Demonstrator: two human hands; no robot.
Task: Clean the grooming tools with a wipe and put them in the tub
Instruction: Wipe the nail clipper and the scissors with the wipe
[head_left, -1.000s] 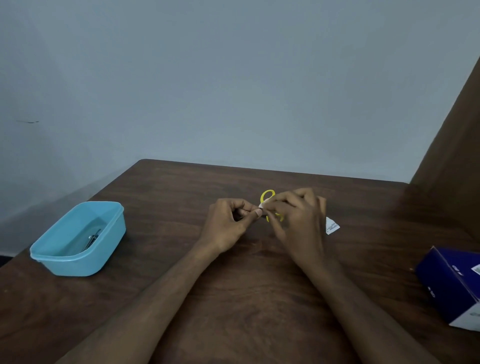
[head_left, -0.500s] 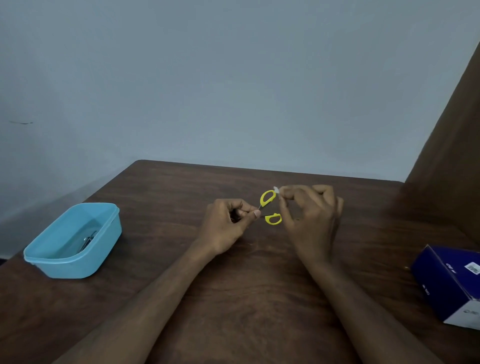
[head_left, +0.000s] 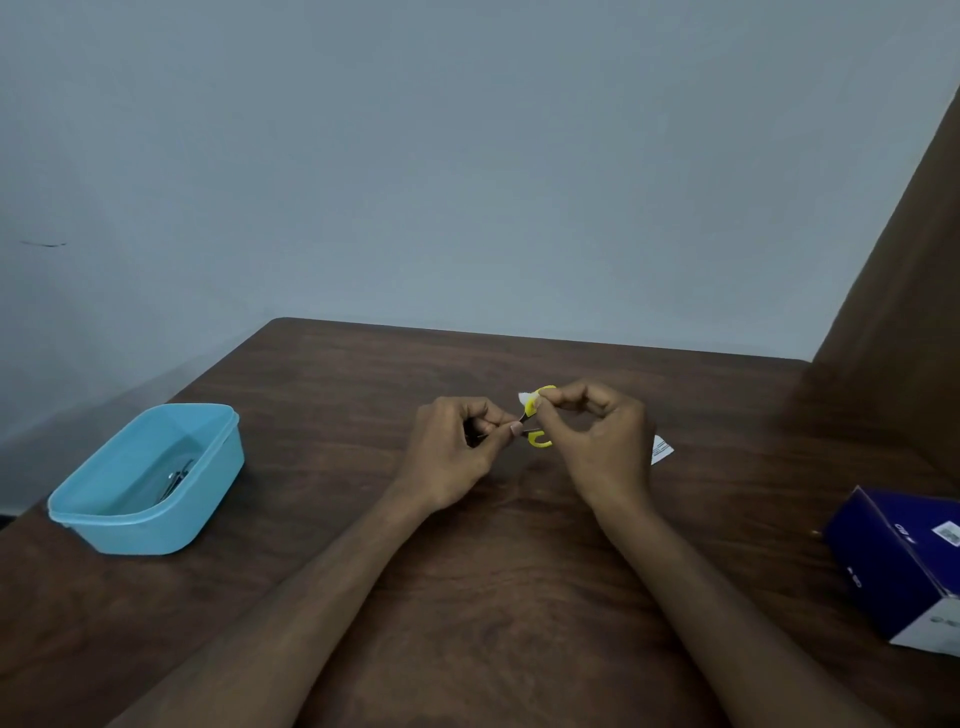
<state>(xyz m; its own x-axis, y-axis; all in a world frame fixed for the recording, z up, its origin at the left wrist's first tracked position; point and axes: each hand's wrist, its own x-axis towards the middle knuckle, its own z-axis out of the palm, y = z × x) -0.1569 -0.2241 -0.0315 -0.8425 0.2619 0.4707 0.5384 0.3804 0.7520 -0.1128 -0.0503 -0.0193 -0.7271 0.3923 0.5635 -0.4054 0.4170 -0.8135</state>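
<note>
Head view, looking down on a dark wooden table (head_left: 493, 597) set against a pale blue-grey wall (head_left: 467, 156). At the centre of the frame, the left hand (head_left: 452, 452) is pinching the blade end of a small pair of scissors (head_left: 537, 423) between its curled fingers and thumb; the blades themselves are lying hidden inside that grip. The yellow handle loops are pointing toward the right of the frame, spread apart, one above the other. The right hand (head_left: 597, 441) is pinching a small white wipe (head_left: 524, 399) between thumb and forefinger and is pressing it against the upper loop, with its remaining fingers curled. Both hands are being held just above the table surface, and both forearms are entering from the bottom edge of the frame.

At the left of the frame, well apart from the hands, a light blue plastic tub (head_left: 150, 525) is standing on the table without a lid. A metal tool (head_left: 176, 478) is lying on its floor; its kind cannot be told at this size. Just to the right of the right hand, a small white torn packet (head_left: 661, 450) is lying flat on the table. At the right edge of the frame, a dark blue cardboard box (head_left: 898, 556) with white end panels is sitting partly cut off by the border. A brown panel (head_left: 909, 312) is rising along the upper right.
</note>
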